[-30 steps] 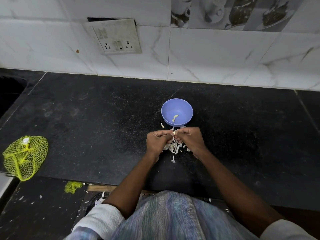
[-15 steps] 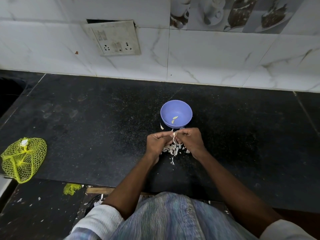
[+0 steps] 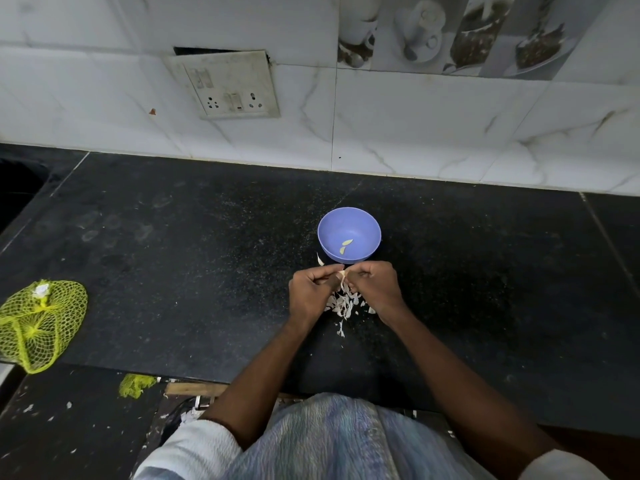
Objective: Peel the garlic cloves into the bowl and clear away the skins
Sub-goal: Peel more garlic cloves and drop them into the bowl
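Note:
A blue bowl (image 3: pixel 349 235) stands on the black counter (image 3: pixel 194 258) with two peeled cloves (image 3: pixel 345 246) lying inside it. Just in front of the bowl my left hand (image 3: pixel 311 293) and my right hand (image 3: pixel 373 285) meet fingertip to fingertip, both pinching a garlic clove (image 3: pixel 342 274) with a strip of skin hanging from it. Most of the clove is hidden by my fingers. A heap of pale skins (image 3: pixel 343 302) lies on the counter below and between my hands. One curved piece of skin (image 3: pixel 320 260) rests left of the bowl's base.
A yellow mesh bag (image 3: pixel 38 323) lies at the counter's front left edge. A scrap of yellow mesh (image 3: pixel 135 384) sits on the lower surface below. A socket plate (image 3: pixel 228 85) is on the tiled wall behind. A dark recess opens at far left.
The hands stay together at the clove with only small finger movements; the hanging skin strip shifts slightly. The view has drifted a little.

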